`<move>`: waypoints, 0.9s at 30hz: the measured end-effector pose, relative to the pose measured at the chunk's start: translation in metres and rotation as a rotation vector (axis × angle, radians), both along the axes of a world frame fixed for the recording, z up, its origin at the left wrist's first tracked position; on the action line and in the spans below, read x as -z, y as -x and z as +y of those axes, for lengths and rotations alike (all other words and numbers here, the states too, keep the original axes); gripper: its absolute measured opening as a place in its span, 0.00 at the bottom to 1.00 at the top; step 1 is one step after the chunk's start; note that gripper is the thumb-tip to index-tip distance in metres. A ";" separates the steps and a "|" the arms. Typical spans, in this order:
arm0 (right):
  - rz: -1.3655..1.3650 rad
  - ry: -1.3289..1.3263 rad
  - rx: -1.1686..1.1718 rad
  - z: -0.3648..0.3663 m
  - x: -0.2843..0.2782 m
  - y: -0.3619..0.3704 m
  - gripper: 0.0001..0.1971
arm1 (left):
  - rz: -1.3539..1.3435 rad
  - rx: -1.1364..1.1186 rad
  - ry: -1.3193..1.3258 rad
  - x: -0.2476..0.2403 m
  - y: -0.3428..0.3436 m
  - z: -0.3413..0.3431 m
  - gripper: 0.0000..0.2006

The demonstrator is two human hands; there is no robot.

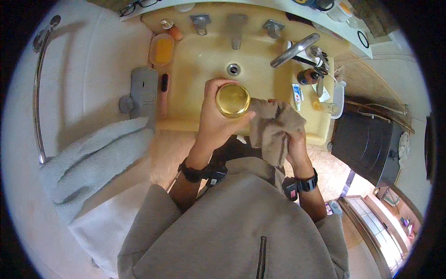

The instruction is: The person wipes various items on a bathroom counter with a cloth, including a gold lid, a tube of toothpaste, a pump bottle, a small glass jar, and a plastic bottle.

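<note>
My left hand [217, 104] is wrapped round a gold-topped round container [233, 99], held over the near part of the yellow sink basin [195, 58]. Its shiny round gold face is turned up; the sides are mostly hidden by my fingers and the angle. In my right hand [297, 148] is a brown cloth [272, 125], bunched and hanging in folds. The cloth's upper edge lies right beside the container, and I cannot tell if they touch. Most fingers of my right hand are behind the cloth.
A metal spout [237, 32] and a drain [233, 69] lie ahead, with a curved chrome tube [295, 50] to the right. A toothpaste tube [296, 96] and a dark bottle [306, 76] stand on the right ledge. At left are a soap dish [162, 50], a brush [164, 95] and a towel [97, 162].
</note>
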State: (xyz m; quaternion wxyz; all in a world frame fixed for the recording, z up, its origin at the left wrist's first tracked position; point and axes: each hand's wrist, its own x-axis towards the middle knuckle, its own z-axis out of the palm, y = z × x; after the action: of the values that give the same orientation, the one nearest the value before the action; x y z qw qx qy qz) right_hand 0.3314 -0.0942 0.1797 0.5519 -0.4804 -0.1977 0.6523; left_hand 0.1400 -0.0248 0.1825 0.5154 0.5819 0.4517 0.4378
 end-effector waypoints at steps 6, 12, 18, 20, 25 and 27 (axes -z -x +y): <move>0.397 0.339 -0.156 0.018 0.028 0.019 0.18 | 0.015 -0.093 0.042 -0.001 0.011 0.003 0.42; 0.531 0.376 -0.169 0.039 0.036 0.041 0.17 | 0.133 -0.315 -0.058 0.000 0.023 0.007 0.47; 0.496 0.299 -0.135 0.055 0.041 0.047 0.17 | -0.074 -0.373 -0.083 0.020 0.024 0.052 0.40; 0.425 0.338 -0.075 0.058 0.039 0.047 0.17 | -0.097 -0.395 -0.155 0.027 0.032 0.089 0.38; 0.369 0.332 -0.062 0.045 0.052 0.029 0.17 | 0.083 -0.439 -0.476 0.006 0.041 0.191 0.33; 0.332 0.342 -0.038 0.041 0.054 0.025 0.18 | 0.204 -0.465 -0.549 -0.001 0.047 0.221 0.31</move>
State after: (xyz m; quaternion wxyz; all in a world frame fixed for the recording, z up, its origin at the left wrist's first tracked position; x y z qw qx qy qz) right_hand 0.3062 -0.0537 0.1255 0.4751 -0.4491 0.0002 0.7567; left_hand 0.0928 0.1965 0.1834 0.1794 0.6209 0.4869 0.5876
